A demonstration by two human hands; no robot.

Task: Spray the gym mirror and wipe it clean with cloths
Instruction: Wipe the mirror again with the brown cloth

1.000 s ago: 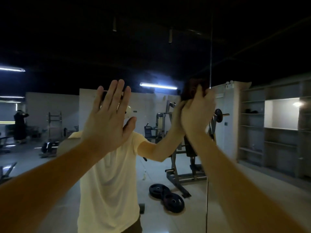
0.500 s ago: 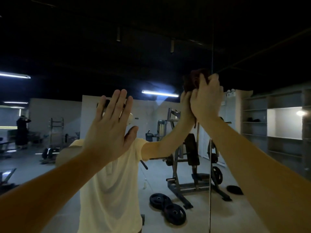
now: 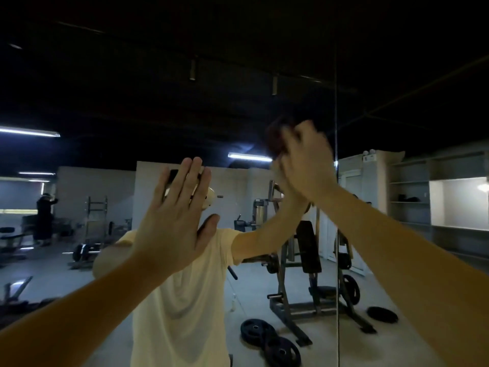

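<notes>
The left hand (image 3: 174,221) lies flat and open against the gym mirror (image 3: 105,107) and holds nothing, which looks a steady support. Higher up, the blurred right hand (image 3: 307,165) grips a dark cloth (image 3: 275,139) on the glass; overlapping strokes would suit there. The panel seam (image 3: 336,102) just beside it may catch the cloth.

Right hand (image 3: 304,160) at 1 o'clock is smeared with blur, fingers running together. The dark cloth (image 3: 275,139) it grips is mostly hidden behind it, just a lump poking out. Left hand (image 3: 174,215) covers the reflected head in the mirror (image 3: 158,115); can't tell if the palm touches the glass. Forearms run off-frame at 7 and 4 o'clock. The figure (image 3: 45,218) at 9 o'clock is too small and dark to read, same for the stuff on the shelves (image 3: 408,200) at 3 o'clock.
</notes>
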